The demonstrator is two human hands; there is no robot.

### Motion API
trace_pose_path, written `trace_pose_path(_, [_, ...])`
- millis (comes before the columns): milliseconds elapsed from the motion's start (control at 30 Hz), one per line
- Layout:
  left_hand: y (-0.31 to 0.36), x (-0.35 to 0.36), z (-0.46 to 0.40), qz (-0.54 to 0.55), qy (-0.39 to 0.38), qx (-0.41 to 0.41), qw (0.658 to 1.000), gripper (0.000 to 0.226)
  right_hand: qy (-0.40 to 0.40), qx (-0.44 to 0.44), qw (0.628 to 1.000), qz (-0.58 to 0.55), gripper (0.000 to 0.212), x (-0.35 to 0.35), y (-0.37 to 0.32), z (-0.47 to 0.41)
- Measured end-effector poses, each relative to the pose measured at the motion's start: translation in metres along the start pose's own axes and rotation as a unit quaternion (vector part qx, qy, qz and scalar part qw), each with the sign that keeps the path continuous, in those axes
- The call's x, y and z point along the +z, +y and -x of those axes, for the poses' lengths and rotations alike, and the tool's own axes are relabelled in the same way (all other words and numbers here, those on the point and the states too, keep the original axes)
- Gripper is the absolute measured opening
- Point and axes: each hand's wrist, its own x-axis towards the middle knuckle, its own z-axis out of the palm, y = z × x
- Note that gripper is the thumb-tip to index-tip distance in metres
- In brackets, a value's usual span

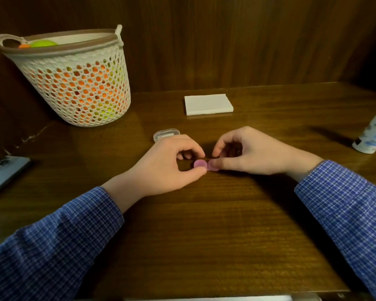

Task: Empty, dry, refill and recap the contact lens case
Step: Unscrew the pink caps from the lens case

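A small pink contact lens case (201, 164) lies on the wooden table (204, 235) between my two hands. My left hand (169, 164) pinches the left cap between thumb and curled fingers. My right hand (248, 155) pinches the right cap the same way, and its thumb covers most of that side. A white solution bottle (372, 135) with a blue label stands tilted at the right edge. A folded white tissue (208, 104) lies behind my hands.
A clear plastic box (165, 134) sits just behind my left hand. A white mesh basket (74, 77) holding orange and green items stands at the back left. A grey device (4, 170) lies at the left edge. Wooden walls close the back.
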Motion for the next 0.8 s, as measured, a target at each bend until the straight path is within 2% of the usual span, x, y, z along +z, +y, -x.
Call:
trace_pose_path(267, [0.002,-0.006,0.001,0.004,-0.018,0.013,1.0,0.02,0.023,-0.011,0.999,0.046,0.029,0.012,-0.005,0.004])
trace_pose_path(533, [0.002,-0.004,0.0,0.003,0.003,0.041,0.999,0.018,0.044,-0.007,0.995,0.09,0.039,0.02,-0.011,0.006])
trace_pose_path(800, [0.0,-0.004,-0.001,-0.005,0.009,0.061,0.998,0.016,0.034,-0.034,0.994,0.099,0.026,0.023,-0.014,0.006])
